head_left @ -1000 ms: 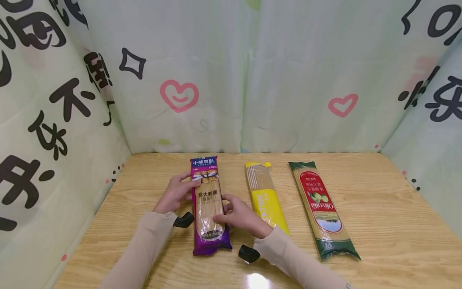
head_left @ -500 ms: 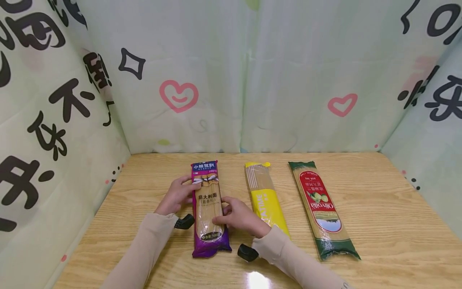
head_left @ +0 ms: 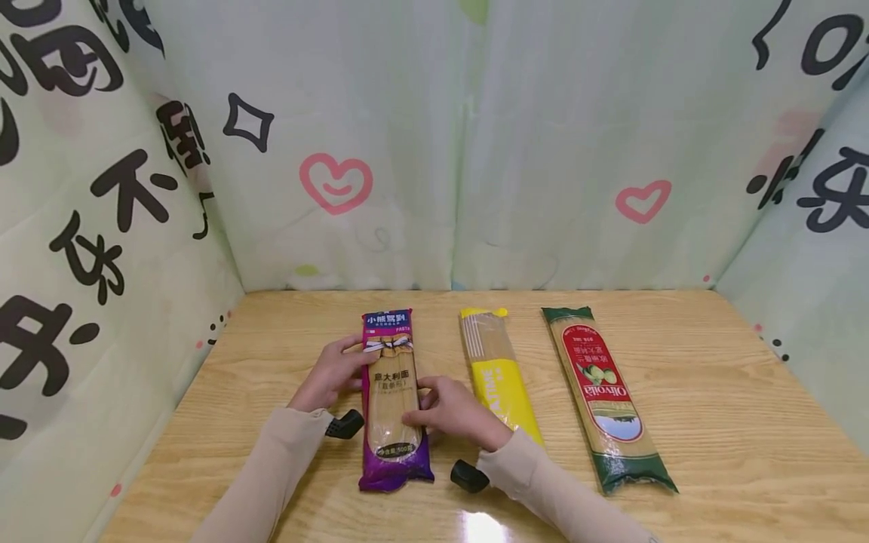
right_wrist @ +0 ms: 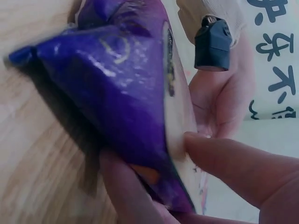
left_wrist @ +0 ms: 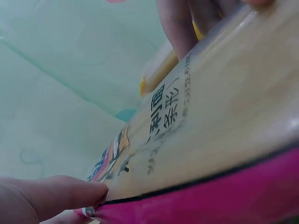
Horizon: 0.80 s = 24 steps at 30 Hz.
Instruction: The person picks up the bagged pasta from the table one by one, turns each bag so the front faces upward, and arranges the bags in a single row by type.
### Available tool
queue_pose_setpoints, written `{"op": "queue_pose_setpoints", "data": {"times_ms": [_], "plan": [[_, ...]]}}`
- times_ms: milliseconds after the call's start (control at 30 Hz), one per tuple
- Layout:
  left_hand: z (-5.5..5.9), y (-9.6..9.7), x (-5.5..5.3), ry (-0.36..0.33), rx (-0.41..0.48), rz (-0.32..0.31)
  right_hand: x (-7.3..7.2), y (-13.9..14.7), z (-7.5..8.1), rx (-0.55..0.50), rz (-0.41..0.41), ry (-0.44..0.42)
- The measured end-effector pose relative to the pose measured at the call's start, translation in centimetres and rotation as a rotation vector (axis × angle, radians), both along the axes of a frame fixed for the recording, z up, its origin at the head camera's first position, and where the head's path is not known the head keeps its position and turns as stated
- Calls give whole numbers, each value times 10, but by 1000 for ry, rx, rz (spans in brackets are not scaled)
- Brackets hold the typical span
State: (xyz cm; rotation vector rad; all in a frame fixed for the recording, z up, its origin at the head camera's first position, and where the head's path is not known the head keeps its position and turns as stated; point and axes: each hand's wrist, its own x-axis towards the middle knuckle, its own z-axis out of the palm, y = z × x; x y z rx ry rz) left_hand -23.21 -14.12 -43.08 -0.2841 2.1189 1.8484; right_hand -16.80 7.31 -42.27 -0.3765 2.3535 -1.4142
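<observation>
A purple pack of spaghetti (head_left: 392, 400) with a clear window lies lengthwise between both hands. My left hand (head_left: 333, 373) grips its left edge near the upper part; in the left wrist view the left thumb (left_wrist: 70, 191) presses that edge. From the other side my right hand (head_left: 458, 411) holds the lower right edge. In the right wrist view the right thumb (right_wrist: 229, 163) lies on the pack's face, and the right fingers (right_wrist: 124, 186) are at its side and partly beneath. The pack hides some fingertips of both hands.
Right of the hands lies a yellow pack of pasta (head_left: 502, 377), its lower end partly behind the right forearm. Farther right is a green-ended pasta pack with a red label (head_left: 604, 392). Printed curtains (head_left: 407, 249) border the wooden table (head_left: 733, 422) at the back and sides.
The purple pack of spaghetti has shifted slightly toward me, still between both hands. The hands keep nearly the same hold. The other two packs have not moved.
</observation>
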Motion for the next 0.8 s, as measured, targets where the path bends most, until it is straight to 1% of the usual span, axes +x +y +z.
{"op": "queue_pose_setpoints", "data": {"times_ms": [67,200,333,433,500,667,800], "plan": [[0,0,1,24,-6,-2,1,3,2,-2,-2,1],[1,-2,2,78,-27,-6,3,7,5,-40,-11,-16],[4,-9,5,96,-37,4,1,7,7,-57,17,-15],[7,-14,7,97,-32,20,0,9,9,-29,52,15],[9,-16,7,98,-19,23,-1,11,11,1,60,39],[13,-15,11,116,-14,1,-3,19,15,88,68,110],[16,-11,14,142,6,-11,-1,26,19,138,59,142]]}}
